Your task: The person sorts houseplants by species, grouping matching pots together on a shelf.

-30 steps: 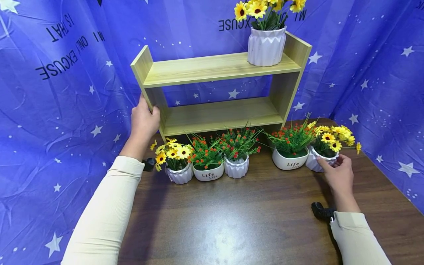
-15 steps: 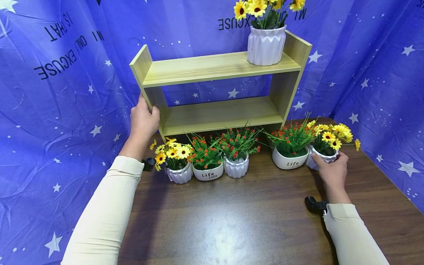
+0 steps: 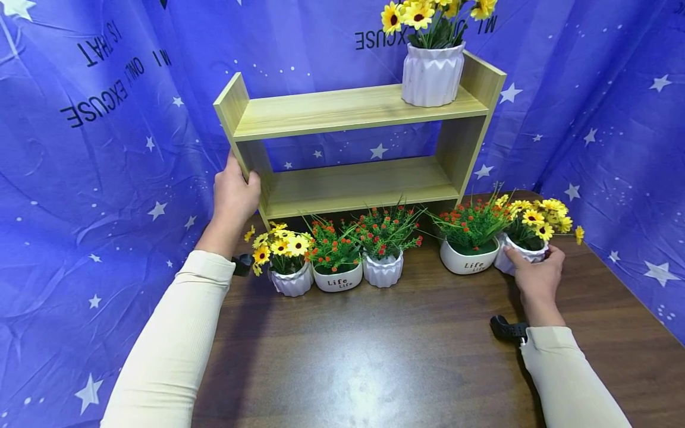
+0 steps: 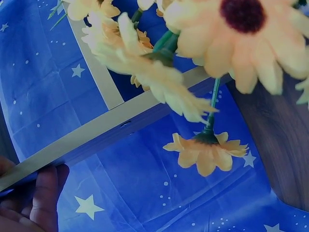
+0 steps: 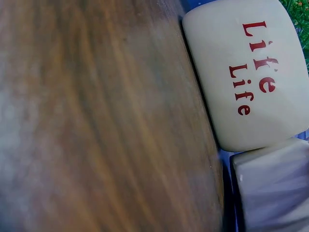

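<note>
My left hand point(image 3: 233, 193) grips the left side panel of a light wooden two-tier shelf point(image 3: 353, 181), thumb on the inner face. In the left wrist view, fingers point(image 4: 45, 195) lie against the panel edge, below large yellow flowers point(image 4: 207, 152). At the table's right, my right hand point(image 3: 539, 285) holds a fluted white pot point(image 3: 505, 260) of yellow flowers point(image 3: 540, 220), thumb at its front. That pot sits beside an oval white "Life" pot point(image 3: 470, 260) with red-flowered greenery. The right wrist view shows both pots side by side, the hand out of sight.
A white pot point(image 3: 432, 77) of yellow flowers stands on the shelf's upper board, right end. In front of the shelf's left half are a yellow-flower pot point(image 3: 293, 281), another "Life" pot point(image 3: 338, 278) and a fluted red-flower pot point(image 3: 383, 271). A blue star-printed curtain point(image 3: 128, 196) surrounds the wooden table point(image 3: 299, 356).
My right hand has shifted a little left and away from me, and the held pot has moved slightly closer to the "Life" pot. My left hand keeps its grip on the shelf.
</note>
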Tool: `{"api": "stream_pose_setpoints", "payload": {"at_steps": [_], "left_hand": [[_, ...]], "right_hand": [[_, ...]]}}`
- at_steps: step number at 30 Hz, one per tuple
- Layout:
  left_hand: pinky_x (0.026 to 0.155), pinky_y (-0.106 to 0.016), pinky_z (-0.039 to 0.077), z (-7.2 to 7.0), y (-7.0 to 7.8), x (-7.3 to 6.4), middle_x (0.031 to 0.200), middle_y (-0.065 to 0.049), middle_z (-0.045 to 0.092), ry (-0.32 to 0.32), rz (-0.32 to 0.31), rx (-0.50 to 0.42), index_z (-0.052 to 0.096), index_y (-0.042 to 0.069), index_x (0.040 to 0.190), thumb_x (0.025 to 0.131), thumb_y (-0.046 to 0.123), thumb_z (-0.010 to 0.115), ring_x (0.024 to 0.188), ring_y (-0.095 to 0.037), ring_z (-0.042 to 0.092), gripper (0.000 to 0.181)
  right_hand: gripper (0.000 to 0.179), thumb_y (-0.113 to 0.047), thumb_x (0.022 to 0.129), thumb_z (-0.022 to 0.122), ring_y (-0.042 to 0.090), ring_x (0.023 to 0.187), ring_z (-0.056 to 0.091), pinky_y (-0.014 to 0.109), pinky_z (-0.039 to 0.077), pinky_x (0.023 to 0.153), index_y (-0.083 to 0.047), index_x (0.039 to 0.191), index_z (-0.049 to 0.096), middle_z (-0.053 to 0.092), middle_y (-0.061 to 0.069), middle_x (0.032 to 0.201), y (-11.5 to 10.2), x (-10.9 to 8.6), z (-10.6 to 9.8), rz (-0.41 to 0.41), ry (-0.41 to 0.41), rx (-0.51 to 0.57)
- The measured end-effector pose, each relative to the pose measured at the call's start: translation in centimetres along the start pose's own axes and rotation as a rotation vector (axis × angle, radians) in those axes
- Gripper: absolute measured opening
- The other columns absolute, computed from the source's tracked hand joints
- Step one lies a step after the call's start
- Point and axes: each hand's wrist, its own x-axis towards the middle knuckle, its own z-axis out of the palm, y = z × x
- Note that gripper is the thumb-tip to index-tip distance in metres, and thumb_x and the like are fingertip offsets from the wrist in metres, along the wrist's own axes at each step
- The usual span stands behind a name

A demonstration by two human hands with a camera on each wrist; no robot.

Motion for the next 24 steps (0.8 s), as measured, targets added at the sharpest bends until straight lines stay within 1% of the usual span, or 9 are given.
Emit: {"api": "stream_pose_setpoints", "payload": {"at_steps": [4, 7, 11, 15, 17, 20, 22, 24], "left_hand": [[0.088, -0.057, 0.048, 0.0, 0.1, 0.0, 0.113, -0.028, 0.065, 0.006, 0.001, 0.002, 0.044, 0.01, 0.138, 0.097, 0.013, 0.048, 0.107, -0.047, 0.062, 0.041], [0.088, -0.057, 0.048, 0.0, 0.1, 0.0, 0.113, -0.027, 0.066, 0.006, 0.002, 0.004, 0.044, 0.01, 0.138, 0.098, 0.014, 0.048, 0.106, -0.047, 0.062, 0.041], [0.089, -0.057, 0.048, 0.0, 0.1, -0.1, 0.112, -0.028, 0.066, 0.011, 0.01, 0.005, 0.045, 0.009, 0.137, 0.097, 0.013, 0.048, 0.107, -0.047, 0.062, 0.04], [0.09, -0.057, 0.048, -0.1, 0.1, -0.1, 0.114, -0.028, 0.065, 0.002, 0.003, 0.001, 0.044, 0.009, 0.138, 0.098, 0.014, 0.048, 0.109, -0.047, 0.061, 0.041], [0.091, -0.057, 0.048, -0.1, 0.1, -0.2, 0.115, -0.028, 0.065, -0.004, -0.001, 0.0, 0.043, 0.009, 0.139, 0.098, 0.014, 0.048, 0.109, -0.046, 0.061, 0.042], [0.091, -0.057, 0.047, -0.1, 0.2, -0.2, 0.116, -0.028, 0.065, -0.002, -0.002, 0.001, 0.043, 0.009, 0.139, 0.097, 0.014, 0.048, 0.109, -0.047, 0.061, 0.042], [0.091, -0.057, 0.048, -0.1, 0.2, -0.1, 0.116, -0.028, 0.065, -0.001, 0.001, 0.002, 0.043, 0.009, 0.139, 0.097, 0.013, 0.048, 0.109, -0.047, 0.061, 0.042], [0.09, -0.057, 0.047, 0.0, 0.2, -0.1, 0.115, -0.028, 0.065, 0.003, 0.007, 0.009, 0.044, 0.008, 0.139, 0.097, 0.013, 0.049, 0.109, -0.047, 0.061, 0.043]], "right_hand": [[0.082, -0.022, 0.083, 0.08, 0.016, 0.132, 0.037, 0.025, 0.033, 0.108, -0.012, 0.147, 0.03, 0.037, 0.005, 0.146, -0.3, -0.2, 0.0, -0.028, 0.048, 0.113], [0.079, -0.02, 0.082, 0.081, 0.016, 0.129, 0.039, 0.025, 0.035, 0.107, -0.013, 0.145, 0.034, 0.04, 0.0, 0.14, -0.7, -0.6, -0.3, -0.047, 0.076, 0.144], [0.079, -0.025, 0.082, 0.081, 0.014, 0.129, 0.04, 0.025, 0.034, 0.107, -0.016, 0.146, 0.035, 0.041, -0.003, 0.138, -1.6, -1.2, -1.0, -0.075, 0.093, 0.124], [0.078, -0.026, 0.08, 0.083, 0.01, 0.12, 0.046, 0.022, 0.037, 0.101, -0.019, 0.144, 0.038, 0.044, -0.008, 0.129, -3.2, -2.0, -1.9, -0.131, 0.118, 0.125], [0.076, -0.025, 0.08, 0.083, 0.006, 0.113, 0.048, 0.021, 0.039, 0.095, -0.019, 0.142, 0.04, 0.046, -0.01, 0.124, -4.2, -2.5, -2.3, -0.181, 0.134, 0.136], [0.074, -0.023, 0.079, 0.084, 0.004, 0.108, 0.049, 0.02, 0.041, 0.09, -0.019, 0.14, 0.042, 0.046, -0.009, 0.122, -5.8, -3.3, -2.7, -0.26, 0.148, 0.161], [0.073, -0.02, 0.079, 0.084, 0.005, 0.107, 0.05, 0.021, 0.042, 0.088, -0.018, 0.14, 0.042, 0.046, -0.008, 0.123, -6.9, -3.8, -2.8, -0.32, 0.154, 0.182], [0.072, -0.018, 0.079, 0.083, 0.006, 0.108, 0.05, 0.021, 0.042, 0.088, -0.017, 0.139, 0.043, 0.047, -0.008, 0.123, -8.2, -4.4, -3.0, -0.376, 0.158, 0.204]]}}
